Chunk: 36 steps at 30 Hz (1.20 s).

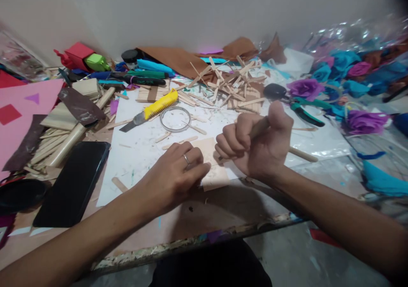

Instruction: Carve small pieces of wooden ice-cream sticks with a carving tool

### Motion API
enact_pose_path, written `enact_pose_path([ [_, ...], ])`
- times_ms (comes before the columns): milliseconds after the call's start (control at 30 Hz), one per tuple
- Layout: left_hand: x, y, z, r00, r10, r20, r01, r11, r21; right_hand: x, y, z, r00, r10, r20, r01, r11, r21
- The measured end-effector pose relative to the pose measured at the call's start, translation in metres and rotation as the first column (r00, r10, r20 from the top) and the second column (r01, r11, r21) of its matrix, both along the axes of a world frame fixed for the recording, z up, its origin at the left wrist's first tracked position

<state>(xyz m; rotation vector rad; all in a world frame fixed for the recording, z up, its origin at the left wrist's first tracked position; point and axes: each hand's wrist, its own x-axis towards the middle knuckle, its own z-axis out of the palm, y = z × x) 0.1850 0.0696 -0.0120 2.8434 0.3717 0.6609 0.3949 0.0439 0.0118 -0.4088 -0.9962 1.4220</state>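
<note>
My left hand (178, 172), a ring on one finger, lies on a pale flat wooden panel (214, 173) with its fingers pressed down on it. My right hand (255, 140) is closed in a fist round a wooden stick (302, 154), whose end juts out to the right; the fist hovers over the panel's right side. Both rest on a white sheet (137, 151) littered with shavings.
A yellow utility knife (153, 108), a clear ring (175, 119) and a heap of craft sticks (229, 85) lie behind the hands. A black phone (75, 183) sits at left near wooden sticks. Purple and blue paper flowers (338, 83) and green-handled pliers (306, 108) are at right.
</note>
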Motion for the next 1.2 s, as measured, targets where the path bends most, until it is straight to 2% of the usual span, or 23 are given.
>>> enact_pose_path([
  [300,0.001,0.0,0.003,1.0,-0.012,0.01,0.013,0.999,-0.049,0.001,-0.001,0.001,0.999,-0.002,0.034,0.002,1.0,-0.022],
  [700,0.001,0.0,0.003,0.999,-0.035,0.022,0.037,0.998,-0.056,0.003,0.002,0.0,0.997,0.05,0.062,-0.055,0.995,0.079],
  [867,0.002,0.001,0.004,0.999,-0.035,0.012,0.036,0.997,-0.062,-0.003,0.0,0.001,0.997,0.013,0.069,-0.016,0.999,0.047],
  [1067,0.002,0.001,0.002,0.999,-0.031,0.015,0.032,0.996,-0.085,-0.013,-0.011,-0.003,0.987,-0.146,0.074,0.143,0.989,0.046],
  [1200,0.004,-0.003,0.003,1.0,0.004,0.019,-0.003,0.999,-0.051,-0.009,-0.01,-0.006,0.994,-0.088,0.058,0.087,0.996,0.006],
])
